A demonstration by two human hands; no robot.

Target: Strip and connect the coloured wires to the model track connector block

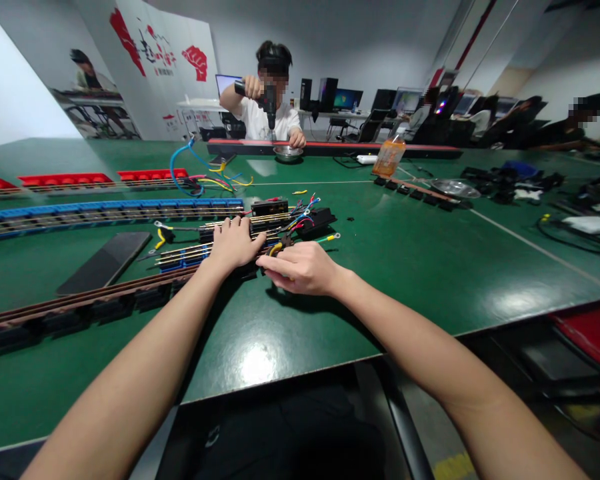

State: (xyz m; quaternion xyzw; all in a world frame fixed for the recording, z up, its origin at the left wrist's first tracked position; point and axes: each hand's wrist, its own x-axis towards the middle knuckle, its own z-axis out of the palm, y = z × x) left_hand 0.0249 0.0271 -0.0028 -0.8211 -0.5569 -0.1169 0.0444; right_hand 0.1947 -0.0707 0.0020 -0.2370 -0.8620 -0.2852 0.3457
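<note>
My left hand [236,244] lies with its fingers spread on a bundle of thin metal rails in blue and black holders [185,256]. Just right of it, my right hand [300,268] is closed at the rails' end, beside a black piece with a yellow wire [276,249]. What its fingers grip, if anything, is hidden. Beyond the hands, a black block [318,221] lies among red, blue and black wires [303,215]. A green-yellow wire with a ring terminal [330,237] points right.
A phone [105,263], a long brown rail [95,293], a blue rail strip [110,209] and red holders [65,179] lie left. Across the table [430,267], a person [267,120] holds a drill over a metal bowl [288,154]. An orange bottle [390,157] stands right.
</note>
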